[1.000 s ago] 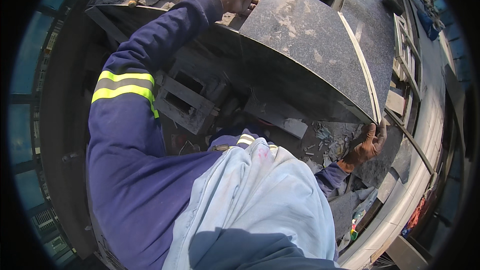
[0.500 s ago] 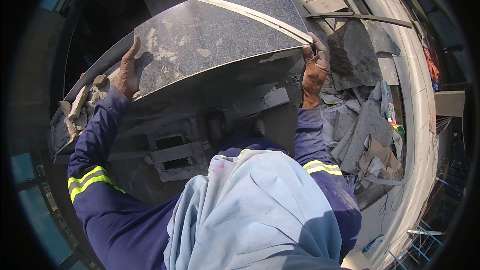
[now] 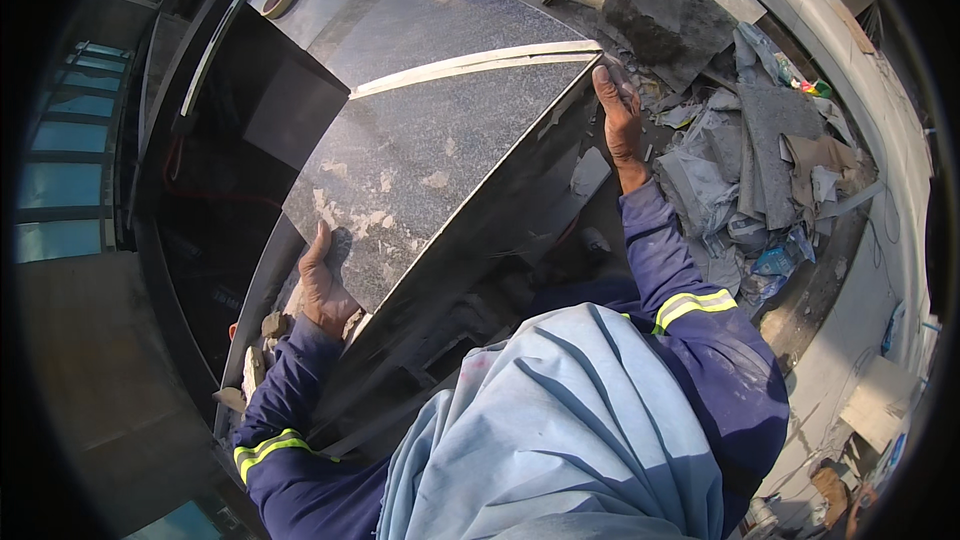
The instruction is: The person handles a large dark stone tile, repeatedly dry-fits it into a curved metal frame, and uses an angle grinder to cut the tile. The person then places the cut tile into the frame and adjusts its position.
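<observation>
A dark grey speckled stone slab [image 3: 410, 180] with pale mortar patches on top lies in front of me, its near edge slanting up to the right. My left hand [image 3: 325, 285] is closed on its lower-left end, thumb above and the other fingers hidden below. At the far right corner my right hand [image 3: 620, 125] grips the edge, its thumb toward the end of a whitish strip [image 3: 470, 63]. That strip runs across the stone, between this slab and another dark stone surface [image 3: 410, 10] beyond it.
Mortar lumps [image 3: 254, 365] lie in a ledge by my left forearm. A dark opening [image 3: 240, 170] is left of the slab. Broken stone [image 3: 665, 15] and torn sheeting [image 3: 715, 170] are heaped at the right. A tape roll [image 3: 281, 0] sits on the far surface.
The whole view has turned, so the slab's near edge slants more steeply and more of the dark opening shows. Both hands stay on the slab.
</observation>
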The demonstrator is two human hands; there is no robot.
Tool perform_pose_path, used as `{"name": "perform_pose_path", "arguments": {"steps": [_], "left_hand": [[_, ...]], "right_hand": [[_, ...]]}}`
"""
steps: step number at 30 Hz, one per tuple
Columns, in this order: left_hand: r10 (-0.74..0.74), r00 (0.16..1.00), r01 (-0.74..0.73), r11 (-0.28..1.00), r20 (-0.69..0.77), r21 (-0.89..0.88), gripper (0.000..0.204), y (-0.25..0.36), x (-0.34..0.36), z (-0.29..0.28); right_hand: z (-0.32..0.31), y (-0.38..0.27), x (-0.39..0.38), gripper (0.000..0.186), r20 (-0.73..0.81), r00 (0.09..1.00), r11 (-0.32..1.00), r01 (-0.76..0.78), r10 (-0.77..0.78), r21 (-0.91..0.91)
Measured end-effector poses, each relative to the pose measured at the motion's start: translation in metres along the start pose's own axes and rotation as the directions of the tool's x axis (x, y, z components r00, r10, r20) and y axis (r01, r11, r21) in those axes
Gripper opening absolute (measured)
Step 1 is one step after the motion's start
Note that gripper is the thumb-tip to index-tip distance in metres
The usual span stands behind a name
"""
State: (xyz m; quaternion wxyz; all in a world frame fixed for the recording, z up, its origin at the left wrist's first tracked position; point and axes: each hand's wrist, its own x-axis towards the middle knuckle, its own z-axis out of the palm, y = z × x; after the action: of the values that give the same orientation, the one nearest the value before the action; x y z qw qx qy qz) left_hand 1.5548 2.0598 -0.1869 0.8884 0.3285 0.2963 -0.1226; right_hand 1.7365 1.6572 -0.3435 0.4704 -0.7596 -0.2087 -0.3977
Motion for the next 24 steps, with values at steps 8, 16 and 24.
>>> {"name": "perform_pose_path", "arguments": {"steps": [8, 16, 24], "left_hand": [[-0.054, 0.997, 0.049, 0.995, -0.061, -0.087, 0.036, 0.02, -0.006, -0.007], [0.011, 0.999, -0.015, 0.993, -0.037, -0.114, 0.042, 0.012, -0.007, -0.011], [-0.005, 0.995, -0.006, 0.993, -0.1, -0.116, 0.038, 0.015, -0.007, -0.007]], "right_hand": [[0.016, -0.046, 0.02, 0.047, 0.131, 0.736, 0.548, -0.598, 0.664, 0.585], [0.018, -0.04, 0.013, 0.058, 0.103, 0.774, 0.68, -0.603, 0.624, 0.417], [0.016, -0.062, 0.034, 0.06, 0.149, 0.843, 0.678, -0.509, 0.517, 0.53]]}}
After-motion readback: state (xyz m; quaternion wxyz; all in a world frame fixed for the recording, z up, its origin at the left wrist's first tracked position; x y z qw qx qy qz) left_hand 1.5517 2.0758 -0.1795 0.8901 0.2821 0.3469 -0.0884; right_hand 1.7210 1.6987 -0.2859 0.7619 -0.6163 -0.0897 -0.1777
